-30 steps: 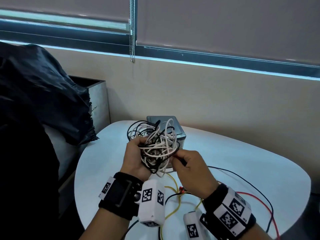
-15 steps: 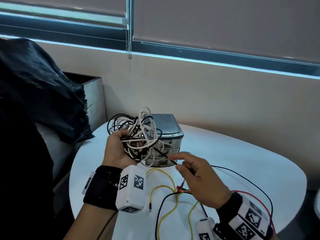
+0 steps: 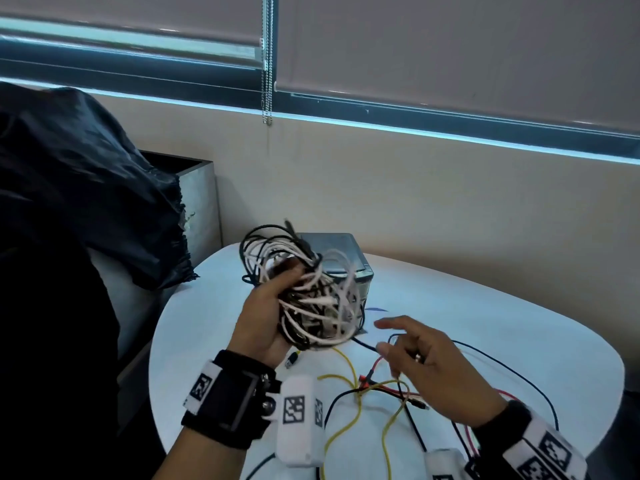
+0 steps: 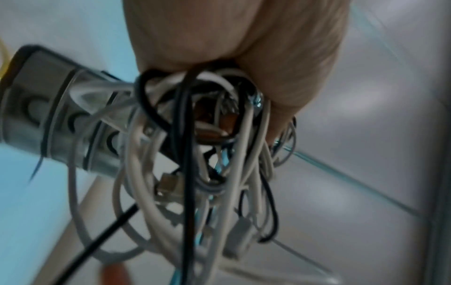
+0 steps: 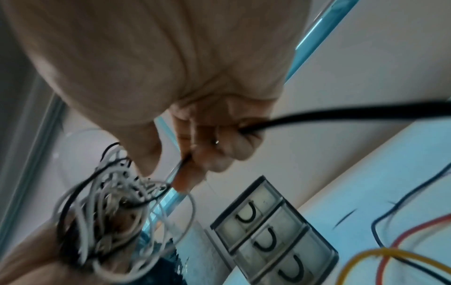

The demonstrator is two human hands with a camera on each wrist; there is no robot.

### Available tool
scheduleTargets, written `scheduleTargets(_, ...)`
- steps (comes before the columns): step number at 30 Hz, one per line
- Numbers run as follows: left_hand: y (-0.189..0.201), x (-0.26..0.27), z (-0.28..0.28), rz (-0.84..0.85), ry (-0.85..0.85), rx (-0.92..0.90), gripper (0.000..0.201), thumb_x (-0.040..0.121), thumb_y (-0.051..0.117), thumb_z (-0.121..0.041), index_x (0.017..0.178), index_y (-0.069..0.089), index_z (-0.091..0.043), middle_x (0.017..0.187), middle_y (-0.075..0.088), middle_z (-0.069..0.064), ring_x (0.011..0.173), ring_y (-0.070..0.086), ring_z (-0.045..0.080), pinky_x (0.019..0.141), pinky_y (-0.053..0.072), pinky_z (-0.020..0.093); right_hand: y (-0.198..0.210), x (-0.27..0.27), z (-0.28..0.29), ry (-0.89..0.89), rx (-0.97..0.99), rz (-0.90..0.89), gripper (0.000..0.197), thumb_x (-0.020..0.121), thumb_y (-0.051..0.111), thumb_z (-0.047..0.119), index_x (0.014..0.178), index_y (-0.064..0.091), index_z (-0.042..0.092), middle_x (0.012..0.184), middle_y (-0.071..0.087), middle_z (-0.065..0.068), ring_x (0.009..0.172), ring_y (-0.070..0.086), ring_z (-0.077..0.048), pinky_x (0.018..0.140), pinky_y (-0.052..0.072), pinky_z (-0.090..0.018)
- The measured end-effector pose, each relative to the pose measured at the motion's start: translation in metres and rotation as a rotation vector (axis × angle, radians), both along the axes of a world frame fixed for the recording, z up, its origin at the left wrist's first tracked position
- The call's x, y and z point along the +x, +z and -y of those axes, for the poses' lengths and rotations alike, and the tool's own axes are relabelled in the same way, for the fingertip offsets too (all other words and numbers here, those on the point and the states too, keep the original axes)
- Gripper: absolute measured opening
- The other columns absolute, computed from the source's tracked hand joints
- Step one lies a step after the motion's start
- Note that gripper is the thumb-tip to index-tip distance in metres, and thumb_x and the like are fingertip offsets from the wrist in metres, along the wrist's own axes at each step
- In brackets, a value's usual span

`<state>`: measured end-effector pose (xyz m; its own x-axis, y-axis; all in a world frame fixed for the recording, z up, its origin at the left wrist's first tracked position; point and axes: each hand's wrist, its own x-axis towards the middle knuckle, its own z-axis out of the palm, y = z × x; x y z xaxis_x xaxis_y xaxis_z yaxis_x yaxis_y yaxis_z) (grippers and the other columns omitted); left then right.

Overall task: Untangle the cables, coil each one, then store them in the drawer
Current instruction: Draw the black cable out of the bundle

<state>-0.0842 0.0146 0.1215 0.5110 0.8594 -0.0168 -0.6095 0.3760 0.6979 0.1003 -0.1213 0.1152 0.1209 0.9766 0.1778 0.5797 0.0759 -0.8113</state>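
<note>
Left hand (image 3: 266,317) raised above the surface (image 3: 485,327), palm turned inward, wrist strapped with a camera band. Fingers curled tight round a tangle of cables (image 3: 311,289), white and black loops bulging out past the knuckles toward 12 and 3 o'clock. Left wrist view confirms the grip: loops and plugs hang below the closed fist.

Right hand (image 3: 433,372) sits lower, at 4 o'clock from the tangle, forearm coming in from 5 o'clock. Index finger stretched toward the bundle, other fingers curled; right wrist view shows a black cable (image 5: 341,113) running through the curled fingers and out toward 3 o'clock.

Small drawer box (image 3: 346,258) stands just behind the tangle at 1 o'clock; drawers shut. Loose yellow wire (image 3: 349,403), red wire (image 3: 381,358) and black leads lie crossed on the surface under the right hand.
</note>
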Motion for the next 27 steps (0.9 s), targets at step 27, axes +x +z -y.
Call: scheduleTargets(27,-0.006,-0.005,0.032,-0.354,0.228,0.740,0.025,0.069,0.068,-0.004,0.078,0.080,-0.024,0.081,0.077,-0.001,0.078,0.073,0.011,0.069,0.055,0.022,0.070,-0.022,-0.029,0.159,0.093,0.252,0.034,0.099,0.052,0.015,0.109,0.072,0.041,0.102,0.071,0.021,0.100,0.062,-0.001,0.092,0.049,-0.025)
